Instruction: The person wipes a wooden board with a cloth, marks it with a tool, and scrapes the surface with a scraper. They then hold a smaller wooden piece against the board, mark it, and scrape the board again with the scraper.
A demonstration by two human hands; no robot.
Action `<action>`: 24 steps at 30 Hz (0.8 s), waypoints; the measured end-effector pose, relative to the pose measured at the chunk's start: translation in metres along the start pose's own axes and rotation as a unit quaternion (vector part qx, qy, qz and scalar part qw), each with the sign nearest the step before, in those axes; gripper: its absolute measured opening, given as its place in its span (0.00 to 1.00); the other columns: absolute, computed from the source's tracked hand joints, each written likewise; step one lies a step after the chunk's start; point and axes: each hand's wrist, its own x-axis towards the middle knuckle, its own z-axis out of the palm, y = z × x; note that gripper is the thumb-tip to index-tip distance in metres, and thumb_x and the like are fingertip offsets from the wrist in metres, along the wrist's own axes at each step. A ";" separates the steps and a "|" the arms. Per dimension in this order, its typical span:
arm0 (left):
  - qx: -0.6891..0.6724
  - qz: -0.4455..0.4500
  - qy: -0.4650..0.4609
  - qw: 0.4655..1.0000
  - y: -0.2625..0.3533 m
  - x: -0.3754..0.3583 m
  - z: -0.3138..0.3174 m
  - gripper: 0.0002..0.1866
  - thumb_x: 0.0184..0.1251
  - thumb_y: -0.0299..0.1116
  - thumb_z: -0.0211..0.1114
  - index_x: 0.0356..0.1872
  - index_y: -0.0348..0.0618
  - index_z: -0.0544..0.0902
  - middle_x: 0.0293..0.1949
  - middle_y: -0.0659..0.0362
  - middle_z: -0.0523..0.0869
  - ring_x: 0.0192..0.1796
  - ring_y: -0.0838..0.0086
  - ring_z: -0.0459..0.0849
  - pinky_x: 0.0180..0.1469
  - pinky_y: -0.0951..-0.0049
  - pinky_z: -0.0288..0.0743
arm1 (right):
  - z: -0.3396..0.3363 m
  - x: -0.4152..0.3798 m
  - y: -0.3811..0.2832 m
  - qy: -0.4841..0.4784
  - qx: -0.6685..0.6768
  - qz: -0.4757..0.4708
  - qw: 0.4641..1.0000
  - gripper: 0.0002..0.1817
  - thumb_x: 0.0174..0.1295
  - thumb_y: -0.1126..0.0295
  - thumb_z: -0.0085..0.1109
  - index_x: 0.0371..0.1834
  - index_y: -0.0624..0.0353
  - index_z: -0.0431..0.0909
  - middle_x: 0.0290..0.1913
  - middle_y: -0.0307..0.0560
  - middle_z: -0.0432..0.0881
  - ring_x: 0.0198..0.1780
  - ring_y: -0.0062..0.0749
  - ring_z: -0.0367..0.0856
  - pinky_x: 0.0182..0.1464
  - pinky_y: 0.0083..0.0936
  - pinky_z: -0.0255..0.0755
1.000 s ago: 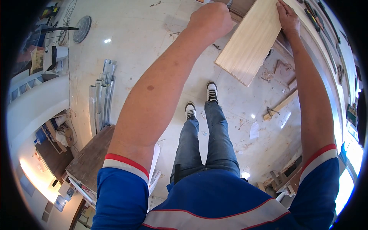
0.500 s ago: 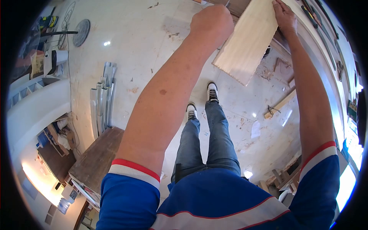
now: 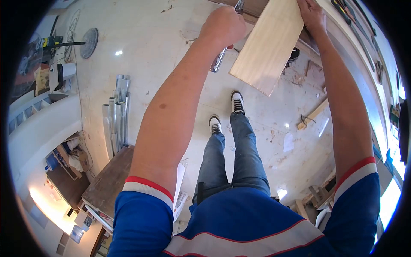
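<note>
While no writing is legible, left hand [image 3: 224,25] seemingly grips tool [image 3: 219,60] beside board [image 3: 267,45].

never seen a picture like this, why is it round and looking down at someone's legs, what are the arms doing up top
The picture comes from one camera worn on the person's head, aimed forward and down. Its very wide lens bends everything into a circle, so you see the person's own blue shirt, legs and shoes from above.

Both arms reach up and forward. The left hand is closed around a metal tool, of which only part shows below the fist; I cannot tell what kind it is. The right hand presses on the top end of a pale wooden board, which slants down above the floor.

On the floor lie wood scraps and shavings, a bundle of metal rails and a round disc. A dark wooden bench stands at the person's left.
</note>
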 end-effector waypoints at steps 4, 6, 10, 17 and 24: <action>-0.009 0.008 -0.005 1.000 0.003 -0.003 -0.003 0.18 0.76 0.37 0.50 0.31 0.32 0.75 0.21 0.52 0.82 0.17 0.67 0.82 0.21 0.63 0.76 | -0.002 0.000 -0.004 -0.011 0.030 0.016 0.999 0.23 0.72 0.53 0.55 0.62 0.53 0.84 0.60 0.65 0.84 0.64 0.57 0.81 0.67 0.41 0.73; 0.001 0.002 -0.010 1.000 0.007 -0.004 -0.006 0.18 0.76 0.37 0.50 0.31 0.31 0.75 0.21 0.51 0.82 0.17 0.67 0.82 0.22 0.62 0.77 | 0.000 0.002 -0.002 -0.004 0.016 0.010 1.000 0.23 0.72 0.53 0.56 0.62 0.54 0.84 0.60 0.66 0.84 0.64 0.57 0.82 0.67 0.40 0.73; 0.017 0.018 -0.003 1.000 0.001 -0.001 -0.006 0.18 0.76 0.37 0.50 0.32 0.31 0.76 0.21 0.52 0.82 0.17 0.67 0.83 0.25 0.62 0.79 | 0.002 -0.002 -0.006 -0.004 0.060 0.029 0.998 0.23 0.72 0.54 0.57 0.61 0.55 0.85 0.58 0.66 0.85 0.62 0.55 0.83 0.65 0.39 0.74; 0.023 0.009 0.020 0.999 0.002 -0.006 -0.003 0.18 0.76 0.37 0.51 0.31 0.30 0.76 0.20 0.51 0.81 0.17 0.65 0.83 0.27 0.62 0.79 | 0.002 0.000 -0.002 0.001 0.057 0.018 0.998 0.22 0.71 0.54 0.58 0.59 0.57 0.85 0.56 0.65 0.86 0.60 0.55 0.84 0.64 0.40 0.75; 0.046 0.015 0.028 0.998 0.000 -0.001 -0.001 0.18 0.77 0.37 0.51 0.32 0.30 0.78 0.21 0.49 0.84 0.18 0.64 0.84 0.27 0.62 0.80 | 0.001 0.002 0.001 0.014 0.019 -0.009 1.000 0.22 0.71 0.55 0.59 0.58 0.60 0.86 0.57 0.65 0.86 0.61 0.58 0.83 0.66 0.41 0.74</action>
